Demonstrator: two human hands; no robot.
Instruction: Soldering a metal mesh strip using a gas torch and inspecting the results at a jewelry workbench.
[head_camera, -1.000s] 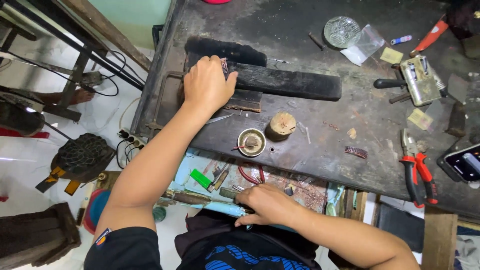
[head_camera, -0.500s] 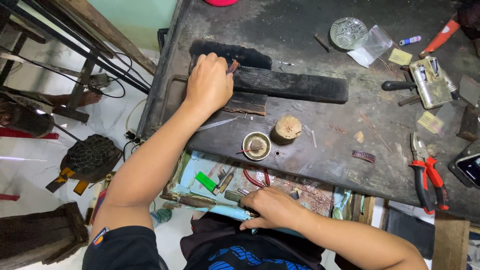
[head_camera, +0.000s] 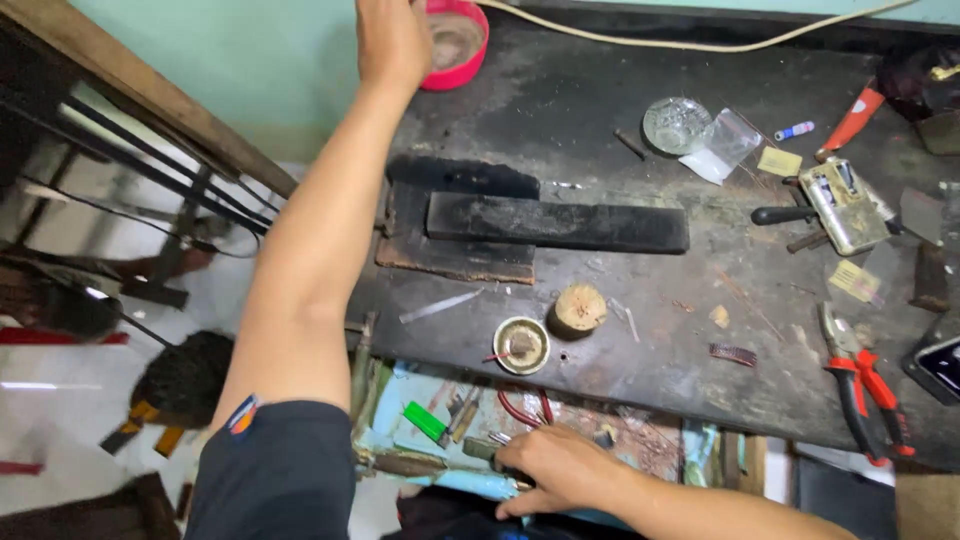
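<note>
Dark workbench (head_camera: 620, 90): left hand (head_camera: 392, 35) at pink bowl (head_camera: 462, 40), right hand (head_camera: 560, 465) in drawer (head_camera: 400, 415).

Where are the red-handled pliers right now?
The red-handled pliers lie at the workbench's right end near its front edge, far from both hands.

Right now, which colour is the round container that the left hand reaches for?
Pink-red; the round container beside the left hand shows in the head view.

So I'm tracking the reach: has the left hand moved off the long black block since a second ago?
Yes. The left hand has left the long black block and gone toward the bench's far edge, now at the pink bowl.
</note>
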